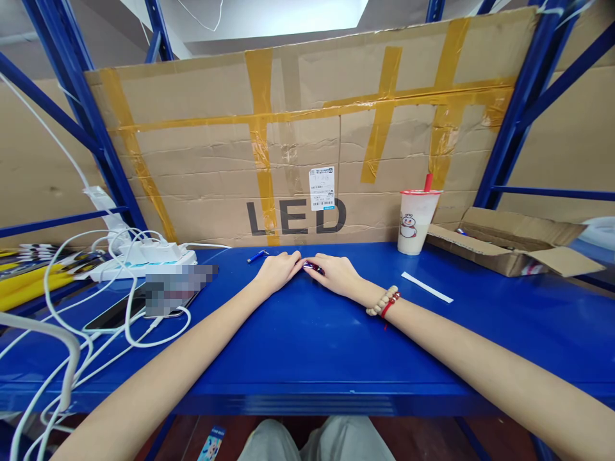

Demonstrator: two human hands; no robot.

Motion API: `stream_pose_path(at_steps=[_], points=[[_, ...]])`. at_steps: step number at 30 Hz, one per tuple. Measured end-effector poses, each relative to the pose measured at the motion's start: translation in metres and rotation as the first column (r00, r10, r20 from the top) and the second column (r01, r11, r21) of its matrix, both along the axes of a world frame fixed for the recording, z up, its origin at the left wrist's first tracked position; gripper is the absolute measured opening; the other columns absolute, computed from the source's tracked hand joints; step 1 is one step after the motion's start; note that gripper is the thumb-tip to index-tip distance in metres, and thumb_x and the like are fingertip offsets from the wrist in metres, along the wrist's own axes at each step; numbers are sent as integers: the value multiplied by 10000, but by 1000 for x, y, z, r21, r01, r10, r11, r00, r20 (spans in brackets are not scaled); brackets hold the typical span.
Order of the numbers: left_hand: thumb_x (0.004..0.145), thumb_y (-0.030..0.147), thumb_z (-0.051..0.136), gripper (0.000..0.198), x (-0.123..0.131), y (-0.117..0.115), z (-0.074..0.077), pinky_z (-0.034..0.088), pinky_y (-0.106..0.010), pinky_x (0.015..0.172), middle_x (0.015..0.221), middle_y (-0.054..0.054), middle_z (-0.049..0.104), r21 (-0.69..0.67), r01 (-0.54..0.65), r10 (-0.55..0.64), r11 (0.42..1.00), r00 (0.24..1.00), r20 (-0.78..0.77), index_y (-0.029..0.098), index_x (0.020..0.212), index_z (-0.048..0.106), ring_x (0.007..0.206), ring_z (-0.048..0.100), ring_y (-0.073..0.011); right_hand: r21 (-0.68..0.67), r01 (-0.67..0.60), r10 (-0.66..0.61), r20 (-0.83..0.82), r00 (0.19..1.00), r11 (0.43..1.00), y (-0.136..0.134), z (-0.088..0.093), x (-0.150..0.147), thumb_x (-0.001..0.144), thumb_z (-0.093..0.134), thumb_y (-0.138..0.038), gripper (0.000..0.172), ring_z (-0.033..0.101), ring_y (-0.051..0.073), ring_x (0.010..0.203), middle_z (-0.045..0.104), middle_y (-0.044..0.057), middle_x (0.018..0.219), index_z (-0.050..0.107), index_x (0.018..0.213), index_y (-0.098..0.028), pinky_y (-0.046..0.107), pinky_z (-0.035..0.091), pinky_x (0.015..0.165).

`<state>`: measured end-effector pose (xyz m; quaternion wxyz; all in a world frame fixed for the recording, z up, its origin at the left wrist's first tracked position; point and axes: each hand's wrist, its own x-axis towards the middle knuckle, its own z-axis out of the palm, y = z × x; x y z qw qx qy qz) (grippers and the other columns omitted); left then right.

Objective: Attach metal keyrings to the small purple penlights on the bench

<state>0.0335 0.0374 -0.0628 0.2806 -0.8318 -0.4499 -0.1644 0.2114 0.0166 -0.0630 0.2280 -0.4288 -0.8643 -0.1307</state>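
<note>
My two hands meet at the middle of the blue shelf, fingertips touching. My right hand (pixel 336 274) is closed around a small shiny dark object (pixel 314 267) with a purplish tint, mostly covered by the fingers, so its kind is unclear. My left hand (pixel 277 271) has its fingers curled and pressed together against the right fingertips; whatever it may hold is hidden. Just left of it lies a small blue pen-like piece (pixel 257 257) with a metallic end. A white strip (pixel 426 287) lies flat to the right of my right hand, near the beaded bracelet (pixel 383 301).
A drink cup (pixel 417 224) with a red straw stands at the back right, beside an open cardboard box (pixel 509 250). At left are phones (pixel 120 310), a power strip (pixel 144 255) and tangled white cables (pixel 132 320). A taped cardboard wall (pixel 211 173) closes the back.
</note>
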Motion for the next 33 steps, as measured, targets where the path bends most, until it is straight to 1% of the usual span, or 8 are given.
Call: stream_pose_path(at_steps=[6, 9, 13, 18, 22, 27, 33], points=[[922, 400, 237, 379, 0, 1, -1, 350, -196, 496, 762, -67, 635, 12, -3, 2, 1000, 1000, 9, 159, 908, 529, 723, 603, -164, -42, 29, -29, -3, 1000, 999, 0, 0, 0, 914, 286, -438, 379, 575, 130, 778, 609, 27, 948, 557, 1099, -247, 217, 315, 555], [920, 400, 245, 377, -1, 1, -1, 360, -192, 504, 761, -64, 635, 11, 11, -11, 1000, 1000, 24, 160, 907, 537, 718, 600, -155, -36, 15, -16, -29, 999, 999, 0, 1, 1, 908, 318, -429, 356, 577, 133, 797, 608, 32, 985, 543, 1110, -242, 214, 329, 571], [913, 405, 262, 373, -2, 0, -2, 373, -204, 508, 745, -65, 630, 6, 37, -37, 999, 999, 39, 163, 905, 546, 699, 595, -161, -37, 9, -11, -44, 999, 999, 1, 0, 1, 908, 341, -399, 326, 582, 139, 816, 612, 39, 987, 539, 1106, -233, 217, 347, 589], [912, 385, 272, 368, -2, 0, -2, 386, -219, 537, 746, -76, 635, -12, 81, -80, 997, 997, 12, 163, 864, 561, 731, 589, -176, 9, 21, -22, 27, 999, 1000, 3, -1, 1, 912, 339, -389, 324, 584, 154, 861, 607, 53, 1012, 545, 1083, -208, 220, 346, 572], [920, 365, 258, 365, -1, -1, 0, 390, -220, 553, 755, -76, 635, -40, 77, -77, 996, 997, 14, 161, 864, 556, 738, 586, -174, 50, 3, -7, 84, 996, 999, 3, 0, 0, 919, 322, -378, 330, 585, 160, 854, 614, 66, 984, 556, 1047, -182, 218, 321, 544], [929, 355, 223, 379, -2, -1, 1, 381, -218, 540, 748, -66, 628, -54, 69, -69, 996, 998, -8, 166, 877, 548, 730, 591, -174, 32, 9, -14, 147, 989, 999, 0, 2, -1, 918, 328, -364, 314, 597, 145, 762, 628, 64, 925, 562, 1020, -181, 215, 292, 514], [924, 373, 236, 377, -3, 1, 0, 384, -212, 540, 755, -60, 631, -60, 71, -70, 996, 997, 8, 169, 881, 551, 717, 596, -163, 19, 1, -4, 148, 989, 1000, 0, 3, -2, 914, 349, -348, 298, 601, 143, 788, 634, 70, 936, 578, 968, -165, 216, 293, 527]])
